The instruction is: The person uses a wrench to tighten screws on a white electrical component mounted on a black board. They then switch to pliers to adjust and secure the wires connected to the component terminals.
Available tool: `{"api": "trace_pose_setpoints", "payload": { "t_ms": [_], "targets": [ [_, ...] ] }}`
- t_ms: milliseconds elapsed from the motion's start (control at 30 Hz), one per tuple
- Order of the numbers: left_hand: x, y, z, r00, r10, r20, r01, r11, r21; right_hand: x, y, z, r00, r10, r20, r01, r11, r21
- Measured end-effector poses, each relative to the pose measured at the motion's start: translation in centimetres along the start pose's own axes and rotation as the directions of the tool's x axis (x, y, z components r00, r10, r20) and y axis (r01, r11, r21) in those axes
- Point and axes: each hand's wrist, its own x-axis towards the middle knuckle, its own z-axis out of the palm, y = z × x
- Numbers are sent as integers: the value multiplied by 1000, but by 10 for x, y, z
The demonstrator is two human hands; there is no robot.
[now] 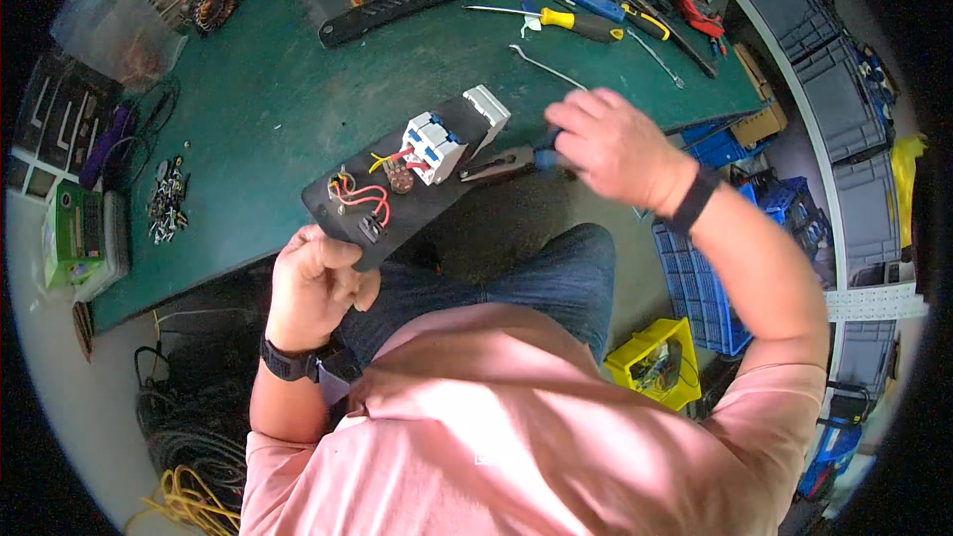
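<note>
My left hand (323,278) pinches the near-left end of a black panel (328,201), which is tilted over the table's front edge. Mounted on the panel are white modules with blue parts (433,146), a small round brown part (399,177), red wires (372,196) and a short yellow wire. A white block (486,111) sits at the panel's far right end. My right hand (615,144), fingers curled and slightly blurred, is closed on the dark blue handle of pliers (501,163). Their grey metal head points left, beside the panel's right end; its tip looks partly hidden.
The green table (268,129) carries a pile of screws (169,201) at left, a copper coil (210,2) and a slotted black plate (412,5) at the back. Screwdrivers (571,24) and a thin metal rod (546,67) lie back right. Blue crates (695,278) and a yellow bin (685,392) stand below.
</note>
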Motion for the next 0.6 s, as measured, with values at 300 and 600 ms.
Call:
{"api": "trace_pose_setpoints", "payload": {
  "t_ms": [300,600],
  "targets": [
    [10,-1,-9,999,-42,-8,42,999,-26,37,43,-5,977,-210,-19,209,976,-69],
    [3,-10,6,995,-44,-91,46,999,16,-10,-50,-18,886,460,65,-464,879,110]
  ]
}}
